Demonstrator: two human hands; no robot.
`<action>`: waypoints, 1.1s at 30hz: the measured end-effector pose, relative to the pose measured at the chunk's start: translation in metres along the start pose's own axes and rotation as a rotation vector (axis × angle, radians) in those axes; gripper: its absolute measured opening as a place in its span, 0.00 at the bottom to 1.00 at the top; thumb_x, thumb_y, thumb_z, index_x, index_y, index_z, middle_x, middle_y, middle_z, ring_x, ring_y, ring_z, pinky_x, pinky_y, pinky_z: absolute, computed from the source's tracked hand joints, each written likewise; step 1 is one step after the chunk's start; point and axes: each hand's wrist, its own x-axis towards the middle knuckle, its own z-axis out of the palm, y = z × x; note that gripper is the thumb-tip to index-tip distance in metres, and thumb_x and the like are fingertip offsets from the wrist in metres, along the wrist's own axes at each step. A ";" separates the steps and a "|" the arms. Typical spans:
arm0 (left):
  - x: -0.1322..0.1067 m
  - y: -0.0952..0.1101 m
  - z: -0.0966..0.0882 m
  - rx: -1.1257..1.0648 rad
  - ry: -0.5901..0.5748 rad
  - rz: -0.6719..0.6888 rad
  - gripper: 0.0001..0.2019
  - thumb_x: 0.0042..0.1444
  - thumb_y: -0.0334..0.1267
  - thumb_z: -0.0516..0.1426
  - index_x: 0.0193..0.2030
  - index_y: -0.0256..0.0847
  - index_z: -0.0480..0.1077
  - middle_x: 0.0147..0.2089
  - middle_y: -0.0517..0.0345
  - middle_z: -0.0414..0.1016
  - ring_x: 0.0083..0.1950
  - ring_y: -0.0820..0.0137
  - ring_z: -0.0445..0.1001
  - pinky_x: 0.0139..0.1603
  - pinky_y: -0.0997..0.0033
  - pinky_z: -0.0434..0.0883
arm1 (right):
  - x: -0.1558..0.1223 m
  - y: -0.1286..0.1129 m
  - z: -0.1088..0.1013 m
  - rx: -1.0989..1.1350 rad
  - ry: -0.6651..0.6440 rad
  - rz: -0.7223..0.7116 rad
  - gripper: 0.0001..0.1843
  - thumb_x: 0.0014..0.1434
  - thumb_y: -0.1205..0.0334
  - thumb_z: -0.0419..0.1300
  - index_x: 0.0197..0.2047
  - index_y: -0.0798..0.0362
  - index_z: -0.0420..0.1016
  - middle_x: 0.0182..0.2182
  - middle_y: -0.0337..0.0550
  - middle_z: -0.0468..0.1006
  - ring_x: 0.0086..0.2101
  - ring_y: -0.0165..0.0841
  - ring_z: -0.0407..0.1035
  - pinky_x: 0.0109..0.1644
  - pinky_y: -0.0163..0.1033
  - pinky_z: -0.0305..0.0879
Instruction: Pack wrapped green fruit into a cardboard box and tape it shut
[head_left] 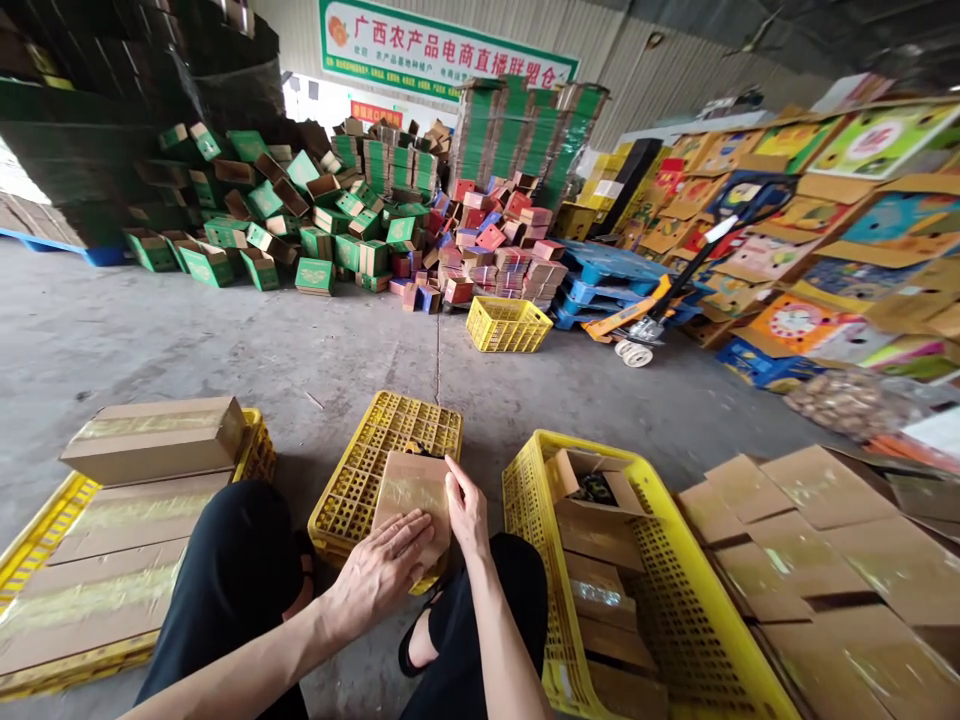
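Note:
A small brown cardboard box (pixel 409 485) with clear tape over its top rests on an upturned yellow crate (pixel 352 480) between my knees. My left hand (pixel 390 560) lies flat on the box top near its front edge, fingers stretched out. Along the right side of the box, my right hand (pixel 466 510) grips its edge, with the fingertips at the far corner. A small yellow-and-black object (pixel 415 447) shows just behind the box; most of it is hidden, so its kind is unclear.
At right, a yellow crate (pixel 637 465) holds small boxes, including an open-flapped carton (pixel 592 485) with dark contents. Taped boxes (pixel 142 515) fill a crate at left; more cartons (pixel 810 560) lie far right. Beyond stand an empty yellow basket (pixel 510 325), a pallet jack (pixel 645 320) and heaped green boxes (pixel 315 240).

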 end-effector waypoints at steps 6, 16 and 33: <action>0.008 -0.011 -0.009 0.001 -0.023 -0.086 0.38 0.72 0.59 0.55 0.79 0.38 0.57 0.77 0.39 0.66 0.76 0.51 0.67 0.74 0.48 0.70 | 0.003 -0.004 -0.002 -0.053 -0.017 -0.015 0.27 0.72 0.47 0.52 0.59 0.50 0.85 0.58 0.52 0.84 0.59 0.46 0.79 0.65 0.48 0.75; 0.046 -0.020 0.014 0.024 0.062 -0.158 0.30 0.77 0.53 0.47 0.78 0.39 0.60 0.75 0.40 0.69 0.75 0.52 0.68 0.74 0.45 0.69 | 0.000 -0.001 0.002 -0.084 0.024 -0.025 0.28 0.72 0.47 0.52 0.61 0.53 0.84 0.58 0.53 0.83 0.59 0.45 0.79 0.65 0.49 0.75; 0.031 -0.040 0.004 0.010 0.115 -0.232 0.34 0.77 0.56 0.48 0.80 0.36 0.56 0.76 0.37 0.66 0.78 0.51 0.63 0.75 0.48 0.68 | -0.010 -0.003 0.009 -0.033 0.065 0.039 0.32 0.72 0.42 0.51 0.63 0.54 0.82 0.61 0.56 0.81 0.62 0.48 0.76 0.70 0.52 0.71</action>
